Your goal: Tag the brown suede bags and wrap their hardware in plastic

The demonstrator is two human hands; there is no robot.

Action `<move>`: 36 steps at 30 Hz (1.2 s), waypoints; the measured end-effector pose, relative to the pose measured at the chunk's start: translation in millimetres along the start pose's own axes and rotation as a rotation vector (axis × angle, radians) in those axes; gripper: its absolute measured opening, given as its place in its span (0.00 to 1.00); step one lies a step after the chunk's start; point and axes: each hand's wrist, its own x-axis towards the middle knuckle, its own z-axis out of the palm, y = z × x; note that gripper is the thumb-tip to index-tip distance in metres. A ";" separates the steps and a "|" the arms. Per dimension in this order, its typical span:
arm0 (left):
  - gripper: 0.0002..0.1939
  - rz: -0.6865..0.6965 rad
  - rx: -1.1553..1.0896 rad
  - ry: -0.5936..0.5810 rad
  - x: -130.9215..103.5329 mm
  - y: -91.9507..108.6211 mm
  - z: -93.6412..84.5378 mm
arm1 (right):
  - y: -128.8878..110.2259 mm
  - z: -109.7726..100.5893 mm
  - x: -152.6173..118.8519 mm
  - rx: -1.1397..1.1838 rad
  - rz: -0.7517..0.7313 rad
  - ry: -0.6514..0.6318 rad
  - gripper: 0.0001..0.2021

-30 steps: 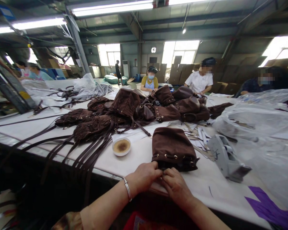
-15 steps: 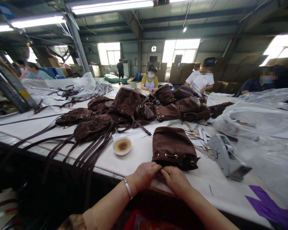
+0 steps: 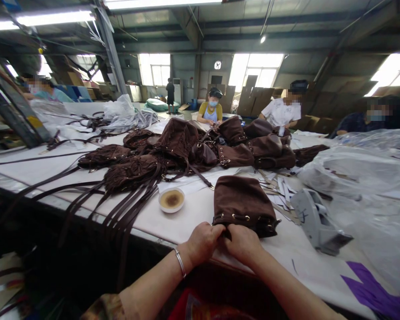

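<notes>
A dark brown drawstring bag (image 3: 243,200) lies on the white table in front of me, its eyeleted mouth towards me. My left hand (image 3: 205,242) and my right hand (image 3: 242,244) meet at the near edge of that mouth. Both are closed, thumbs side by side, gripping the bag's rim; the fingers underneath are hidden. A silver bangle circles my left wrist. Left of the bag stands a small white bowl (image 3: 171,200) of yellowish stuff with a dark brown middle.
Brown bags (image 3: 176,140) are heaped across the table, with long straps (image 3: 120,209) hanging over the front edge. To the right are a grey tape dispenser (image 3: 316,222), paper strips (image 3: 283,189), clear plastic (image 3: 363,173) and a purple piece (image 3: 370,282). Several people work beyond.
The view has tilted and shifted slightly. My thumbs have drawn closer together at the bag's rim, and the right hand's knuckles are more bent. The bag stays in place.
</notes>
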 end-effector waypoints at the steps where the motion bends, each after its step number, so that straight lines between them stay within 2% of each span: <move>1: 0.15 -0.005 -0.002 0.003 0.0 -0.4 0.3 | 0.1 0.9 1.4 0.004 0.005 -0.003 0.13; 7: 0.27 -0.007 -0.026 -0.021 -1.3 -1.1 -3.4 | 10.4 8.7 8.3 0.134 0.054 -0.039 0.17; 9: 0.28 -0.004 -0.054 -0.035 -2.8 -0.2 -5.3 | 11.9 10.1 8.2 0.168 0.041 -0.040 0.16; 13: 0.26 -0.022 -0.162 -0.036 -5.7 2.3 -8.3 | 6.5 8.1 5.0 0.121 0.012 -0.010 0.12; 18: 0.12 -0.146 -0.232 -0.029 -7.2 1.1 -6.2 | -1.3 0.1 -0.4 -0.002 -0.187 -0.004 0.11; 20: 0.09 -0.180 -0.216 -0.031 -7.7 -0.8 -3.6 | -0.1 -3.1 -2.4 -0.032 -0.270 -0.019 0.11; 23: 0.10 -0.198 -0.189 -0.038 -7.7 -2.9 -1.7 | 5.1 -7.1 -4.1 -0.103 -0.369 -0.041 0.10; 26: 0.16 -0.153 -0.221 -0.044 -5.5 -1.7 -5.1 | 11.1 -7.2 -3.2 -0.135 -0.459 -0.051 0.10; 30: 0.24 -0.091 -0.293 -0.069 1.5 4.9 -14.9 | 18.9 4.3 -0.3 -0.152 -0.515 0.000 0.11; 33: 0.23 -0.086 -0.313 -0.109 6.9 10.0 -19.6 | 25.1 16.5 0.4 -0.125 -0.516 0.068 0.11; 36: 0.17 -0.101 -0.286 -0.135 8.9 11.6 -19.4 | 32.2 24.6 -0.5 -0.082 -0.483 0.119 0.12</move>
